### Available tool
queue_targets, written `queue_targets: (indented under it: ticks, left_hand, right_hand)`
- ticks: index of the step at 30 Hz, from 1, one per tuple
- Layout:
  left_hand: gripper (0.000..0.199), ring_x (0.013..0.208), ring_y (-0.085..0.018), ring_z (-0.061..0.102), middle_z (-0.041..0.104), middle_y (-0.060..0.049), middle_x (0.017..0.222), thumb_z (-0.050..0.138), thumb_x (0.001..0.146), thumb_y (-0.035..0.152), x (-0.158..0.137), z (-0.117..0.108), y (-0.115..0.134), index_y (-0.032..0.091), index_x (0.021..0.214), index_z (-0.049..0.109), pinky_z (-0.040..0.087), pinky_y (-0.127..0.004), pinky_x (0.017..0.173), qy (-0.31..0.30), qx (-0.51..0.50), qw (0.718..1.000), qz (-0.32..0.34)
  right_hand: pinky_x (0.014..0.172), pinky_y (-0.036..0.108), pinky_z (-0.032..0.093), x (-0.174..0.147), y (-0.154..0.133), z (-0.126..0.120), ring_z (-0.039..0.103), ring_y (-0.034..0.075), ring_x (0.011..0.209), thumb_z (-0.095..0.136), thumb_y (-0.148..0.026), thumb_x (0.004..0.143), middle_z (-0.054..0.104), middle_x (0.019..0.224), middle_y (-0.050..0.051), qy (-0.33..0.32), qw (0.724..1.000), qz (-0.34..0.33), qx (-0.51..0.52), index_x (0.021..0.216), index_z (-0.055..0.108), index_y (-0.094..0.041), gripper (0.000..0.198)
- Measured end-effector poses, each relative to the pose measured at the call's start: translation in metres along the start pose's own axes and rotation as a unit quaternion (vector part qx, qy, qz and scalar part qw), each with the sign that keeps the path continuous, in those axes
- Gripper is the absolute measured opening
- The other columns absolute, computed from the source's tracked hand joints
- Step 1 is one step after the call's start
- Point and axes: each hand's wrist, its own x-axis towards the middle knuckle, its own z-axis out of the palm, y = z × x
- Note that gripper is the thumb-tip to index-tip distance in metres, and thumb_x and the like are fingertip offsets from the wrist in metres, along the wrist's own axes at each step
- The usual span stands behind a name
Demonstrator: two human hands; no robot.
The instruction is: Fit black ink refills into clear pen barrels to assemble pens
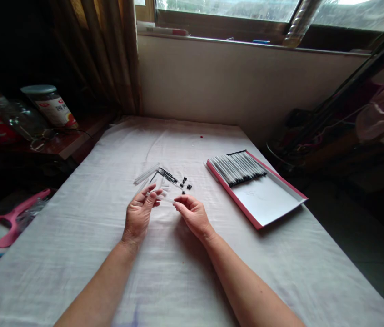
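Observation:
Between my two hands lies a slim, translucent pen barrel (165,198), held nearly level just above the cloth. My left hand (137,217) pinches its left end, and the fingertips of my right hand (195,215) close on its right end. Just beyond my fingers are several transparent pen barrels (147,173), dark ink refills (167,175) and short whitish pieces (164,185), partly hidden by my left hand. Small black pen parts (189,186) are scattered to their right. A shallow pink-edged box (266,211) on the right holds a row of pens (237,168) with black ends.
A white cloth covers the table (92,227). A tiny red piece (201,136) lies near its far side. Jars (55,106) stand on a dark side table at left, above a pink-handled item (16,215). A wall and window close off the back.

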Motion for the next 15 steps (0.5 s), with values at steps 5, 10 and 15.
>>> queue_targets:
  ticks: [5,10,15]
  left_hand:
    - [0.049,0.088,-0.020,0.070,0.071,-0.011,0.105,0.066,0.076,0.060,-0.010,0.010,-0.005,0.017,0.099,0.064,0.056,-0.033,0.078,-0.048,-0.029,0.998,-0.002]
    - [0.040,0.087,-0.018,0.067,0.071,-0.006,0.090,0.052,0.088,0.056,-0.012,0.006,-0.006,0.019,0.101,0.061,0.052,-0.033,0.085,-0.034,0.080,0.990,0.112]
    - [0.037,0.058,-0.013,0.057,0.056,0.003,0.060,0.053,0.087,0.055,-0.001,-0.008,-0.004,0.021,0.099,0.063,0.049,-0.025,0.064,0.010,0.131,0.985,0.116]
  right_hand:
    - [0.075,0.030,0.053,-0.004,0.003,0.006,0.067,0.018,0.076,0.066,-0.033,0.077,0.074,0.085,0.003,-0.035,0.998,-0.029,-0.031,0.086,0.072,-0.021,0.016]
    - [0.070,0.028,0.051,0.009,-0.005,-0.007,0.065,0.017,0.073,0.058,-0.037,0.084,0.074,0.083,0.003,-0.024,0.972,-0.077,-0.219,0.084,0.073,-0.023,0.020]
    - [0.073,0.027,0.047,0.036,-0.017,-0.025,0.065,0.017,0.077,0.055,-0.032,0.086,0.073,0.091,0.003,0.033,0.867,-0.039,-0.495,0.088,0.074,-0.025,0.020]
